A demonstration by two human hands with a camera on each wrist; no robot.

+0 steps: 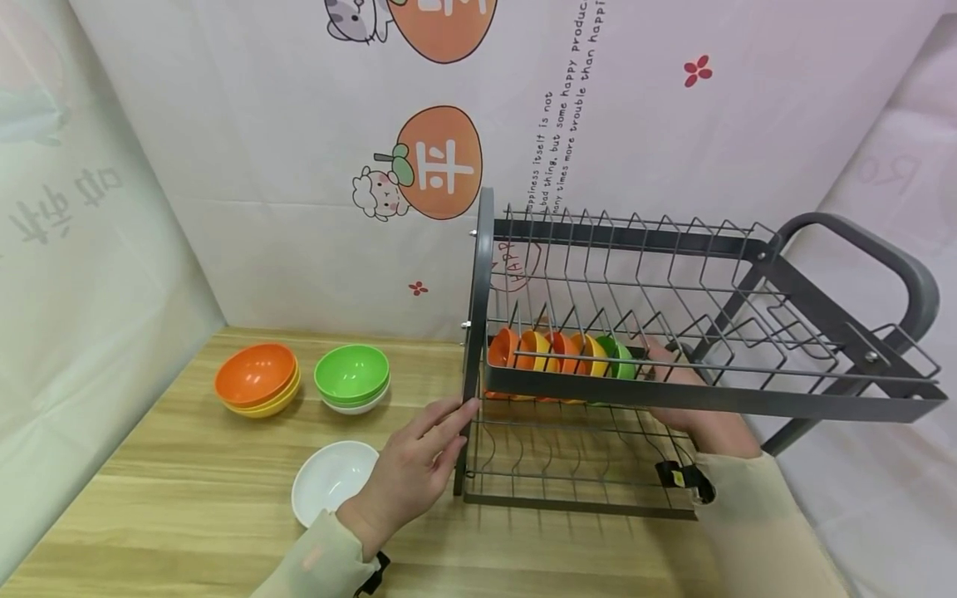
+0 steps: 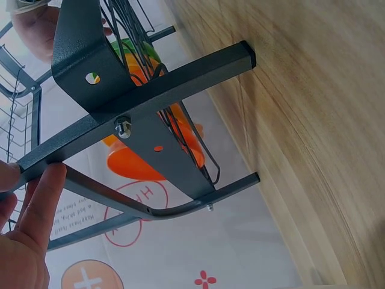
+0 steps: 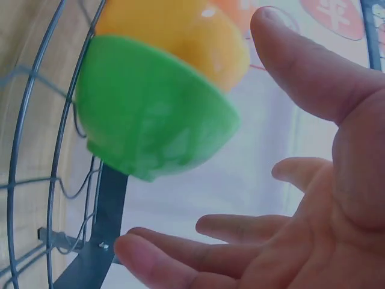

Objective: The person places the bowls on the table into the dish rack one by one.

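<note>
The right hand (image 3: 313,235), thumb and fingers apart, holds nothing, and the green bowl (image 3: 153,111) sits at its ten o'clock.

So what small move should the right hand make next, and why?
Perhaps ease the right hand out of the rack: it is open and holds nothing, and the green bowl sits unheld in the lower tier.

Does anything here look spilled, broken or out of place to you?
Nothing looks spilled or broken. Mildly odd: one white bowl sits alone on the table, apart from the orange-topped stack and green-topped stack.
</note>
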